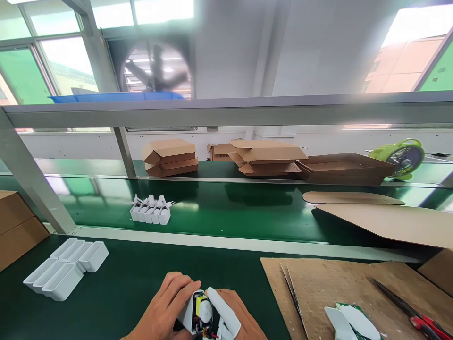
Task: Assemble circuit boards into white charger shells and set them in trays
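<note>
Both hands clamp the small white charger, left hand and right hand flanking it, its opened end facing up.

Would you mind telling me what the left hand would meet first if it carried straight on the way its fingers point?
The left hand points right, and its fingertips already rest on the white part held against the right hand, so that comes first.

Bare green mat lies open between white shells and the cardboard sheet bearing tweezers.
</note>
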`<state>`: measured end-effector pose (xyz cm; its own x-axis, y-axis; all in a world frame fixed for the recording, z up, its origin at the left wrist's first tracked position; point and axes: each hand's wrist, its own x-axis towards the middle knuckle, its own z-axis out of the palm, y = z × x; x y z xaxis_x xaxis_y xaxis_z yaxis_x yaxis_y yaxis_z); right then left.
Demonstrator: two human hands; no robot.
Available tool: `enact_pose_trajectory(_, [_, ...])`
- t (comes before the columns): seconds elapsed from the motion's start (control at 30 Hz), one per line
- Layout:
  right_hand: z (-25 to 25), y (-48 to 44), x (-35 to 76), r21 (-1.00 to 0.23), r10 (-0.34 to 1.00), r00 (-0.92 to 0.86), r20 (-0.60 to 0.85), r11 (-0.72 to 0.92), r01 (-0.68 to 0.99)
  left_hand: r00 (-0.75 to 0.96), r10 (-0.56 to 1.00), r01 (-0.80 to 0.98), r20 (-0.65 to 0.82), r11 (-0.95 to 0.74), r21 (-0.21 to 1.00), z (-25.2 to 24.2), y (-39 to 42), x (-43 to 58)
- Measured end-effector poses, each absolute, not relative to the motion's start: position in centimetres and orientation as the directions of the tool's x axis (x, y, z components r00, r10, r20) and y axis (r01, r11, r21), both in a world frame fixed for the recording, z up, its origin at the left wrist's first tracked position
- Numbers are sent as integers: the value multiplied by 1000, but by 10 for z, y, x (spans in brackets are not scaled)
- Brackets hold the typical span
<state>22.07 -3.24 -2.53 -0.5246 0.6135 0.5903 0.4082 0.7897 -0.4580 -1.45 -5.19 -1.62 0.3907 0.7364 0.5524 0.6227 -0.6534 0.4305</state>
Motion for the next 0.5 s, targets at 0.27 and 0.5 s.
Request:
enact_pose_trajectory(0.27, [-9,-32,227,-502,645,-602,470,756,419,429,681,624,593,-699,350,-12,-49,-15])
enact_pose_trajectory(0.5, [17,-39,226,-510,637,-615,464,760,402,437,645,613,627,-724,317,-7,-49,-13])
